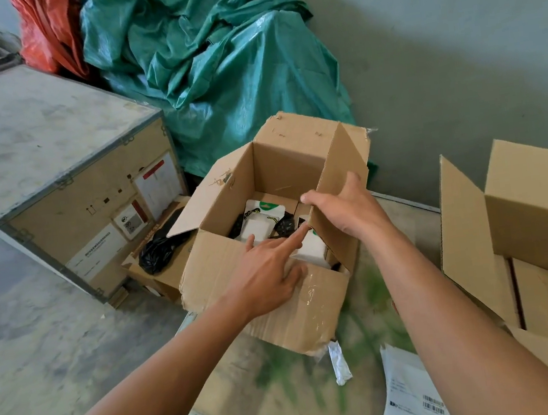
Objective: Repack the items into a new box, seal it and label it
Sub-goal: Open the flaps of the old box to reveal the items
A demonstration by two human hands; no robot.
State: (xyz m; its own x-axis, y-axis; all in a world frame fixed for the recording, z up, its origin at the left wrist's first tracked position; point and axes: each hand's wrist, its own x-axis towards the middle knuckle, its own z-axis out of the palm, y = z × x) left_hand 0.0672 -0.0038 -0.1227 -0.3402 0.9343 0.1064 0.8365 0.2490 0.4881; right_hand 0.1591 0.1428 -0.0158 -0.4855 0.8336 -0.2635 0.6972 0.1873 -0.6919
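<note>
A worn cardboard box stands open in the middle, torn tape on its front. Inside lie white packaged items with green and black print. My left hand rests on the near flap with straight fingers, the index finger pointing into the box. My right hand grips the right flap, thumb on the inner face, holding it upright. At the right stands a clean new cardboard box, open and upright. A white shipping label sheet with barcodes lies at the bottom right.
A large wooden crate with metal edging stands at the left. Green tarpaulin and orange plastic are heaped against the wall behind. A black plastic bag lies on flat cardboard between crate and box. A crumpled tape strip hangs near the box corner.
</note>
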